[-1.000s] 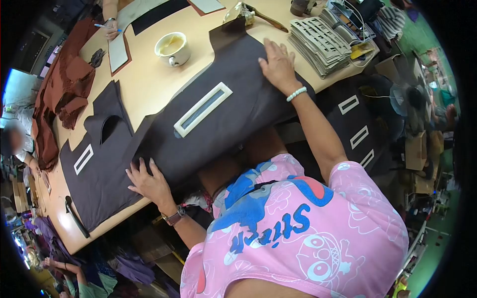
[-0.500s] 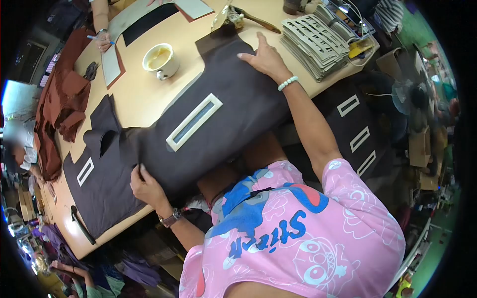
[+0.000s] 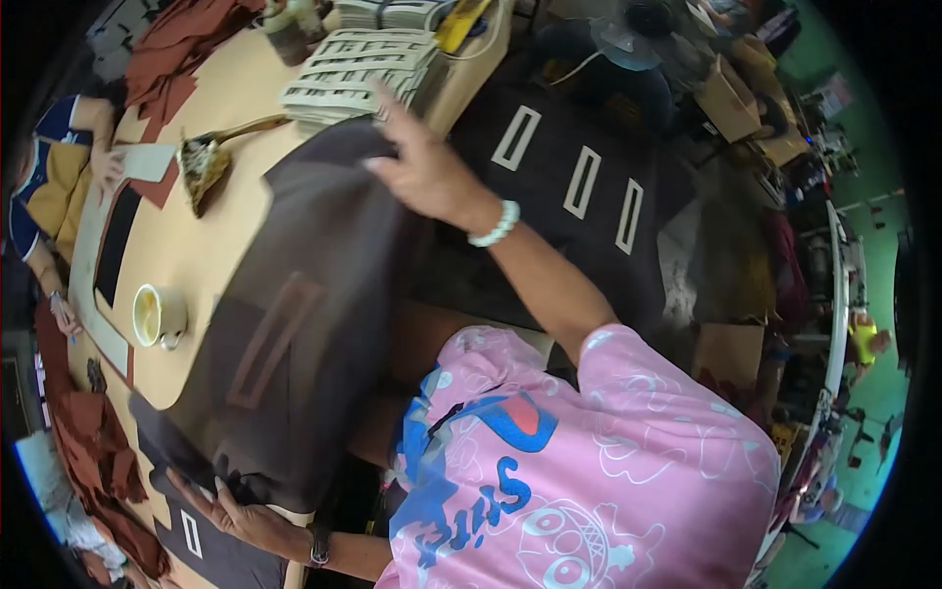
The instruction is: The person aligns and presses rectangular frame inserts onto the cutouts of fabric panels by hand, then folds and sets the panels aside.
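Dark brown fabric sheet (image 3: 329, 231), blurred, slants across the near edge of the beige counter (image 3: 221, 240); reddish rectangular outline (image 3: 275, 344) on its face. Left hand (image 3: 245, 518) at its near-left end, fingers spread, touching cloth. Right hand (image 3: 427, 177) at its far end, wide, thumb parted from fingers; can't tell if it grips. Near left: dark fabric panel with one white rectangular frame (image 3: 191, 533). Left of sheet: white ceramic cup (image 3: 169, 312), tan contents. Far side: wooden-handled brush (image 3: 260, 126), stack of pale slotted cards (image 3: 355, 79). Right: dark cloth (image 3: 613, 280), three white frames.
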The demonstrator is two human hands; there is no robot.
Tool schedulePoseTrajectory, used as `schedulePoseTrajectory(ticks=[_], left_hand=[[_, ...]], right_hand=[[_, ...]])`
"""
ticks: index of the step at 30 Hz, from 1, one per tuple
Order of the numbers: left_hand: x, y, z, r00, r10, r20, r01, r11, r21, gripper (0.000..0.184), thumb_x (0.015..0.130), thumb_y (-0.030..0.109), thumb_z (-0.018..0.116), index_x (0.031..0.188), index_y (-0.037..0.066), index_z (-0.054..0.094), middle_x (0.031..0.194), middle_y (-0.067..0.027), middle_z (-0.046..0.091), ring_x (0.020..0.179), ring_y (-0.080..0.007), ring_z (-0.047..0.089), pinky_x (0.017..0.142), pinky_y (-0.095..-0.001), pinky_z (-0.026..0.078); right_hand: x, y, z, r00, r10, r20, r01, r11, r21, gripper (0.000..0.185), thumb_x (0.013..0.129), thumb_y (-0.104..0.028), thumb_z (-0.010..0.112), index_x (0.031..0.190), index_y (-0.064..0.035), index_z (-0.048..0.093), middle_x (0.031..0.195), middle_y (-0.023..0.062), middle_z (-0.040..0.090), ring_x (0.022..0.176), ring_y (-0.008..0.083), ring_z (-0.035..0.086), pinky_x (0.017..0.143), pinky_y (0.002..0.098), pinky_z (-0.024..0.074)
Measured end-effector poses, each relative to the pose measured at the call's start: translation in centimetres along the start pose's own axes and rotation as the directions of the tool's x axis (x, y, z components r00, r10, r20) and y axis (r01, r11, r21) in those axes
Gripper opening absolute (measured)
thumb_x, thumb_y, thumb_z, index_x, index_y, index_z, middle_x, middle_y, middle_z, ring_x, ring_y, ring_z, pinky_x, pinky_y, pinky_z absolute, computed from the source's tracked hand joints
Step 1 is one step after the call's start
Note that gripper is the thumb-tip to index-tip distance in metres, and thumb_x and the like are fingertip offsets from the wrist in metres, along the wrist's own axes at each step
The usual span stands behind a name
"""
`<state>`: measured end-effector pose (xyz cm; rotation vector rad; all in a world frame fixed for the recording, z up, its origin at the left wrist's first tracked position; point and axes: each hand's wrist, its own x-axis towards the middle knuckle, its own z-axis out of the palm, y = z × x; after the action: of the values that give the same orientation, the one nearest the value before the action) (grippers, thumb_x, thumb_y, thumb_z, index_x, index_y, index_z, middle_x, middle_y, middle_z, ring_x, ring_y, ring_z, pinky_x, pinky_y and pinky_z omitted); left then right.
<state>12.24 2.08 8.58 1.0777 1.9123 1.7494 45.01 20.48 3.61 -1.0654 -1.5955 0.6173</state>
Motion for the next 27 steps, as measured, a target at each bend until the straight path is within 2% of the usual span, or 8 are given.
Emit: schedulePoseTrajectory(ticks=[2,4,5,7,14,16,22,27], left_hand=[[-0.1,-0.7,1.3,0.971,-0.056,0.231,0.065,0.997,-0.034,0.049,0.084,-0.006,0.039,0.133,0.0,0.044,0.13,-0.0104,0.052,0.088,-0.0108,0.058,0.073,-0.0217,0.043],[-0.2,-1.8,3.4,0.893,-0.079,0.444,0.086,0.996,0.004,0.052,0.08,-0.006,0.038,0.132,-0.004,0.044,0.134,-0.0144,0.047,0.121,-0.0187,0.047,0.098,-0.0281,0.036],[-0.8,-1.4,5.3,0.84,-0.117,0.53,0.164,0.986,-0.042,0.053,0.079,-0.007,0.039,0.132,-0.005,0.043,0.136,-0.0144,0.045,0.125,-0.0194,0.042,0.102,-0.0292,0.031],[-3.2,-0.5,9.2,0.704,-0.149,0.695,0.252,0.967,-0.048,0.057,0.077,-0.006,0.041,0.134,-0.003,0.042,0.138,-0.0133,0.044,0.128,-0.02,0.039,0.104,-0.03,0.029],[-11.8,-0.4,22.1,-0.062,0.197,0.979,0.107,0.976,-0.189,0.061,0.075,-0.01,0.049,0.135,0.002,0.041,0.138,-0.0128,0.044,0.131,-0.0235,0.037,0.11,-0.0331,0.021],[-13.9,0.9,24.5,-0.196,0.254,0.947,0.096,0.966,-0.239,0.06,0.076,-0.008,0.052,0.135,0.001,0.04,0.138,-0.0136,0.044,0.13,-0.0264,0.038,0.109,-0.033,0.023],[-19.5,-4.9,29.0,0.173,0.23,0.958,-0.097,0.972,-0.215,0.069,0.082,-0.003,0.052,0.143,0.006,0.022,0.131,-0.0307,0.041,0.122,-0.0453,0.039,0.098,-0.0406,0.038],[-20.6,-7.9,29.3,0.339,0.102,0.935,-0.15,0.987,-0.053,0.068,0.083,-0.002,0.053,0.143,0.005,0.021,0.128,-0.0321,0.042,0.116,-0.0469,0.044,0.091,-0.0423,0.042]], right_hand=[[-3.0,1.8,-5.2,0.973,0.226,-0.041,-0.221,0.971,0.096,0.079,0.078,0.003,0.06,0.144,-0.0039,0.016,0.15,0.0132,0.02,0.133,0.0272,0.031,0.105,0.0377,0.0337],[-5.9,3.3,-10.8,0.963,0.24,-0.122,-0.252,0.964,-0.089,0.081,0.078,0.003,0.061,0.145,-0.0047,0.015,0.15,0.0118,0.019,0.134,0.025,0.029,0.106,0.0386,0.0319],[-7.7,4.7,-13.4,0.919,0.37,-0.14,-0.358,0.928,0.102,0.08,0.078,0.003,0.062,0.144,-0.004,0.017,0.15,0.0118,0.02,0.134,0.0244,0.029,0.107,0.0401,0.0301],[-10.7,5.3,-18.7,0.9,0.371,-0.23,-0.408,0.903,-0.138,0.08,0.076,0.002,0.064,0.143,-0.0043,0.022,0.149,0.0112,0.023,0.133,0.0244,0.03,0.107,0.041,0.0285],[-18.8,4.6,-36.4,0.64,0.535,-0.551,-0.759,0.554,-0.343,0.072,0.076,0.007,0.059,0.141,-0.0051,0.03,0.144,0.0152,0.034,0.123,0.0326,0.045,0.1,0.0336,0.0384],[-19.9,5.4,-41.3,0.661,0.532,-0.529,-0.696,0.698,-0.168,0.07,0.077,0.007,0.059,0.14,-0.0071,0.032,0.142,0.0176,0.035,0.123,0.0332,0.044,0.1,0.0342,0.0386],[-18.0,14.5,-40.8,0.688,0.361,-0.629,-0.725,0.378,-0.576,0.063,0.079,0.0,0.06,0.137,-0.0123,0.039,0.127,0.0204,0.051,0.114,0.0351,0.053,0.093,0.0393,0.043],[-10.6,21.6,-35.3,0.743,0.295,-0.601,-0.667,0.396,-0.631,0.062,0.08,-0.005,0.061,0.137,-0.0163,0.038,0.112,0.0208,0.06,0.104,0.0363,0.057,0.088,0.0427,0.0451]])
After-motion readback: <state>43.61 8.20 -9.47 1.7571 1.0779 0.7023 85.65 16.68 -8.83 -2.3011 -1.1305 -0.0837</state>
